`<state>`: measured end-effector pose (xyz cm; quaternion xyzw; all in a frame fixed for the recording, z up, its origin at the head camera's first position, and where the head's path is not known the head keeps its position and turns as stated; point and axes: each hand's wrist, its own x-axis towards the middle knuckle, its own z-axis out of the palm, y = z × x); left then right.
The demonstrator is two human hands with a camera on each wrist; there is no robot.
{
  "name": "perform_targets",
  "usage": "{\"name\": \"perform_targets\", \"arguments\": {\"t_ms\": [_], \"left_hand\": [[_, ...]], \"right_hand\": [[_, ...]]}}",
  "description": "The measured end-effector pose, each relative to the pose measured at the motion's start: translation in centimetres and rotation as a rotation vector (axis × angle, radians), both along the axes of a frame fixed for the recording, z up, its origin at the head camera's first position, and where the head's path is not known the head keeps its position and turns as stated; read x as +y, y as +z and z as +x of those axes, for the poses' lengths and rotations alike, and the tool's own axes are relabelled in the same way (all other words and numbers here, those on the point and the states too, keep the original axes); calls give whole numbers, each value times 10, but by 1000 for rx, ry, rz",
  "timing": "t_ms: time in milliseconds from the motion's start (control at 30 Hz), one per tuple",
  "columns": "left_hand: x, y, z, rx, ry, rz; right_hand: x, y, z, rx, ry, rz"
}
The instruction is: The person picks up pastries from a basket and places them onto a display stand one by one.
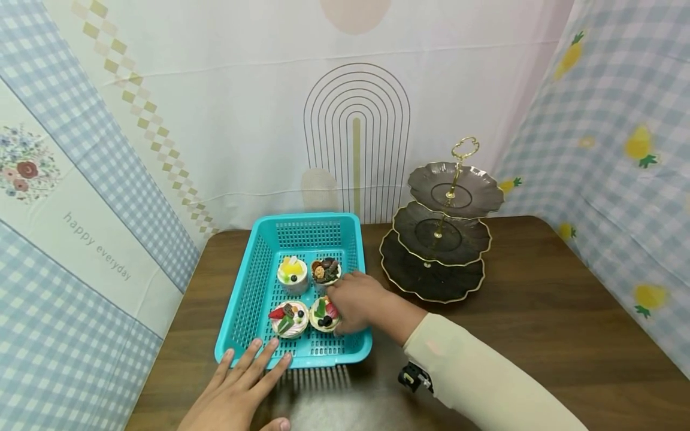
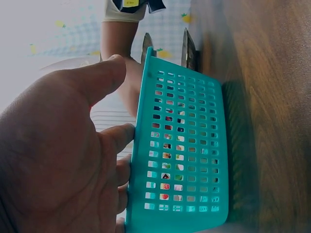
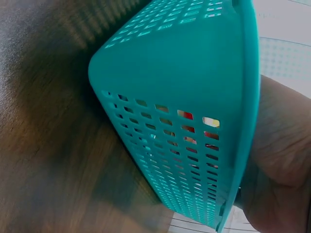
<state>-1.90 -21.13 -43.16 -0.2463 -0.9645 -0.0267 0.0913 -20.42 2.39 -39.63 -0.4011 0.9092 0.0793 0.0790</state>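
Note:
A turquoise plastic basket stands on the table with several cupcakes inside. My right hand reaches over its right side, fingers and thumb curved about the front right cupcake, which has berries and a green piece on top. Beside that one sits a pink-cream cupcake. Behind them are a yellow-topped cupcake and a chocolate-topped cupcake. My left hand lies spread at the basket's front rim, its fingertips over the edge. In the right wrist view the basket wall hides the fingers.
A three-tier dark serving stand with gold edges and a gold ring handle is to the right of the basket. Patterned cloth hangs behind and on both sides of the brown wooden table.

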Motion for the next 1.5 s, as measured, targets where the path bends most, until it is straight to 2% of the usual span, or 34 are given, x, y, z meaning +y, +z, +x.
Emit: {"name": "perform_targets", "arguments": {"t_ms": [300,500,767,933,1200,1500], "left_hand": [[-3,0,1,-5,-12,-16],[-3,-1,0,36,-13,-18],[-1,-3,0,60,-3,17],[-1,-4,-1,49,-11,5],[-2,-5,-1,45,-13,11],[-2,-6,-1,62,-20,8]], "right_hand": [[-13,-7,-5,-12,-7,74],[-19,-11,-5,-15,-21,112],[-19,-17,-5,6,-15,96],[-18,-20,-8,4,-6,77],[-13,-20,-10,-48,-26,-87],[-5,-7,-8,-267,-100,-403]]}}
